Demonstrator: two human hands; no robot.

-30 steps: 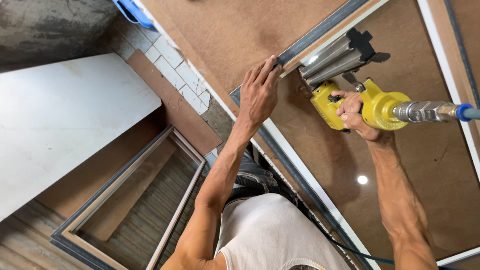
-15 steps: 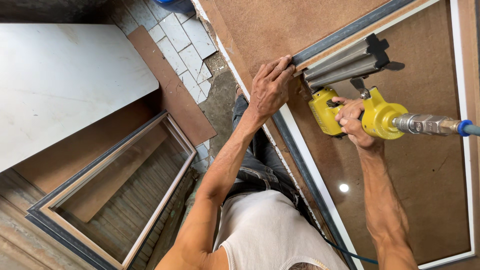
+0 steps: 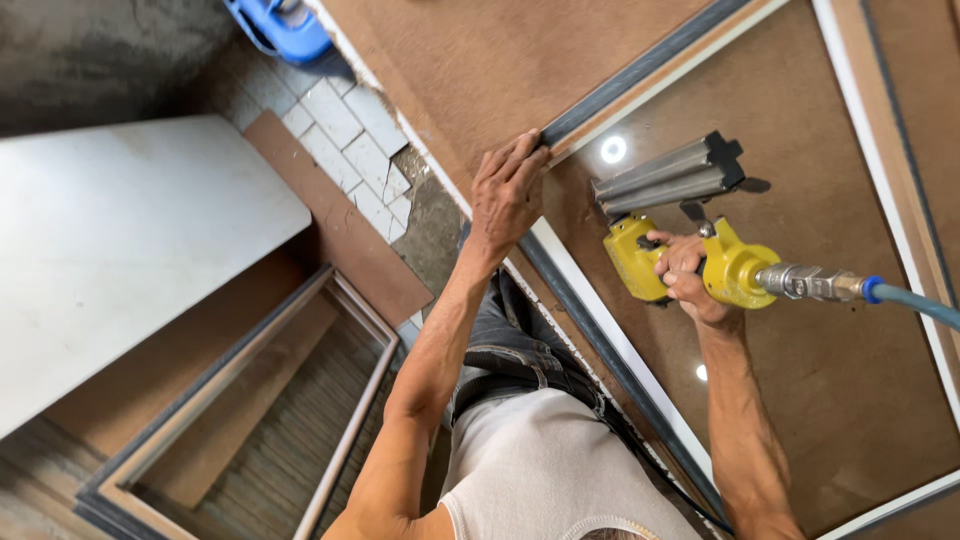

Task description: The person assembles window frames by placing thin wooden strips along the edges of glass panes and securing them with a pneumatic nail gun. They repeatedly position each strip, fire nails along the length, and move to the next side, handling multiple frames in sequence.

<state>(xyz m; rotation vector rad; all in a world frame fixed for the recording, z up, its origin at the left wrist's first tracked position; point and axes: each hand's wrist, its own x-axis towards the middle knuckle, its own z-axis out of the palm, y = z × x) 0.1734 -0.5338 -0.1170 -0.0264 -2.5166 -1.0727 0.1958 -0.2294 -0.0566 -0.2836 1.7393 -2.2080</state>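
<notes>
Nail gun [image 3: 690, 265], yellow-bodied with a long grey metal magazine [image 3: 665, 178], sat over the brown board [image 3: 800, 400] inside the framed panel, nose end toward the frame strip. Head view, the only one, looked straight down.

Right hand [image 3: 685, 280] was wrapped around the gun's grip, fingers [image 3: 668, 262] curled tight about the handle; whether a finger pressed the trigger could not be told. A metal coupling [image 3: 815, 283] ran from the rear of the gun to a pale blue air hose [image 3: 915, 303] leading off the right edge.

Left hand [image 3: 508, 190] lay flat at the corner of the frame, fingers extended and slightly spread, fingertips [image 3: 530, 142] pressing on the end of the dark grey strip [image 3: 640, 75], with nothing gripped in the palm. A second grey-and-white strip [image 3: 610, 360] ran diagonally along the near edge of the board, just beside the person's jeans [image 3: 510, 345].

Two bright light reflections showed on the board's glossy surface. To the left, well apart from the hands: a white panel [image 3: 130, 250], another framed panel [image 3: 240, 410] lying on the floor, grey paving tiles [image 3: 350, 150], and a blue plastic object [image 3: 280, 25] at the top edge. A pale sleeveless shirt [image 3: 550, 470] filled the bottom centre.
</notes>
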